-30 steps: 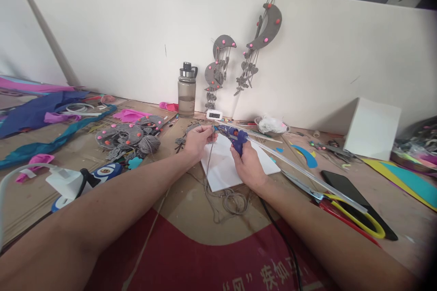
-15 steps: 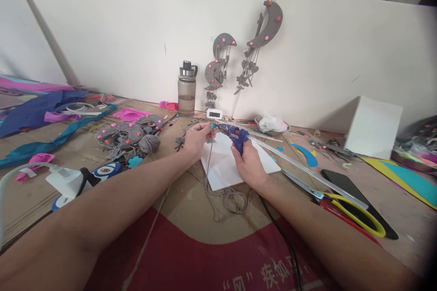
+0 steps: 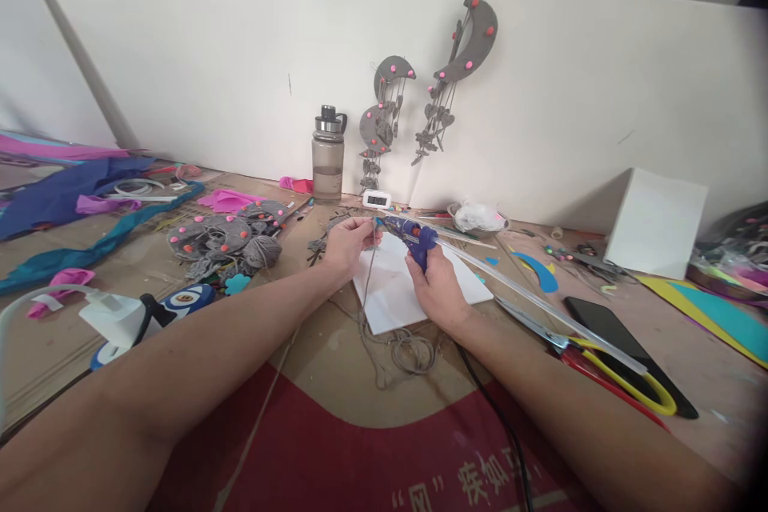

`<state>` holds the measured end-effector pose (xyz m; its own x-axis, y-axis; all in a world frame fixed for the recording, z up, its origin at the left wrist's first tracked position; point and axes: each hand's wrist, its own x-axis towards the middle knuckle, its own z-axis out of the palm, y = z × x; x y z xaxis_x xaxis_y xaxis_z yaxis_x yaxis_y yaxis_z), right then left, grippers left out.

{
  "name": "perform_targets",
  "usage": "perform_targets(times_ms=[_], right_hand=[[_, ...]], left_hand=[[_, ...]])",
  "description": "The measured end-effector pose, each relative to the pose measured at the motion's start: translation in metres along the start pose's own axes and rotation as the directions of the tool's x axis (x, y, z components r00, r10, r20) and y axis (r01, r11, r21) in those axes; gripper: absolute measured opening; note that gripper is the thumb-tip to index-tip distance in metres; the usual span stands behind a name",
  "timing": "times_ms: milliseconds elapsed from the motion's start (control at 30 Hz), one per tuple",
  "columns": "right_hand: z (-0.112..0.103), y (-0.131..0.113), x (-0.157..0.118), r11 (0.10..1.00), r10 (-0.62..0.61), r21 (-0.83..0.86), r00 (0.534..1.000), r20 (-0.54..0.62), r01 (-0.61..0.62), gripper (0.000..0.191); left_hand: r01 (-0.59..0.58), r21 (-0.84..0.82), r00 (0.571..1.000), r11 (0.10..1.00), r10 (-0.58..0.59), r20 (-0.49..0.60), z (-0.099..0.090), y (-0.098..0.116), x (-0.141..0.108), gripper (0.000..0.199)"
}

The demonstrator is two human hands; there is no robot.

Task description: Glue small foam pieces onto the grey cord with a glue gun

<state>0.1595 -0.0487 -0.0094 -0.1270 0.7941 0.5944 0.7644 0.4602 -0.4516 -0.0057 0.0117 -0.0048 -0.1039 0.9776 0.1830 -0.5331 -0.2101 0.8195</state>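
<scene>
In my right hand (image 3: pixel 441 286) is a blue hot glue gun (image 3: pixel 418 240), its long clear glue stick (image 3: pixel 510 280) jutting out behind toward the lower right. The nozzle points left at a small blue piece (image 3: pixel 378 222) pinched in the fingertips of my left hand (image 3: pixel 354 244). Grey yarn (image 3: pixel 370 280) hangs from those fingertips down to loose loops on the cardboard. Beneath both hands lies a white board (image 3: pixel 390 304). Whether nozzle and blue piece touch, I cannot tell.
Scissors (image 3: pixel 570 348) and a black phone (image 3: pixel 624 352) lie at the right. A water bottle (image 3: pixel 328 156) and small clock (image 3: pixel 377 199) stand by the wall. Grey felt crescents (image 3: pixel 225 236) with a yarn ball are at the left, near a white plug (image 3: pixel 117 316).
Both hands hold nearly the same place. The blue piece and the glue gun's nozzle have shifted only very slightly.
</scene>
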Motion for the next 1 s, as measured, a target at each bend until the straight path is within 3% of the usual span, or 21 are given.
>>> perform_targets(times_ms=[200, 800, 900, 1000], right_hand=[[0.002, 0.000, 0.000, 0.997, -0.075, 0.026, 0.997, -0.025, 0.075, 0.036], [-0.003, -0.005, 0.000, 0.997, 0.038, 0.065, 0.999, 0.030, -0.040, 0.037], [-0.005, -0.006, 0.002, 0.986, 0.089, 0.141, 0.996, 0.018, -0.091, 0.031], [-0.009, -0.002, 0.010, 0.928, 0.182, 0.323, 0.982, 0.046, -0.187, 0.028]], left_hand=[[0.004, 0.014, 1.000, 1.000, -0.005, 0.027, -0.001, 0.000, -0.002, 0.024], [-0.034, -0.043, 0.999, 0.998, 0.033, -0.044, -0.001, 0.003, 0.002, 0.022], [-0.035, -0.063, 0.998, 0.997, 0.031, -0.056, -0.002, 0.003, 0.002, 0.020], [-0.031, -0.057, 0.998, 0.998, 0.027, -0.064, -0.001, 0.004, 0.002, 0.018]])
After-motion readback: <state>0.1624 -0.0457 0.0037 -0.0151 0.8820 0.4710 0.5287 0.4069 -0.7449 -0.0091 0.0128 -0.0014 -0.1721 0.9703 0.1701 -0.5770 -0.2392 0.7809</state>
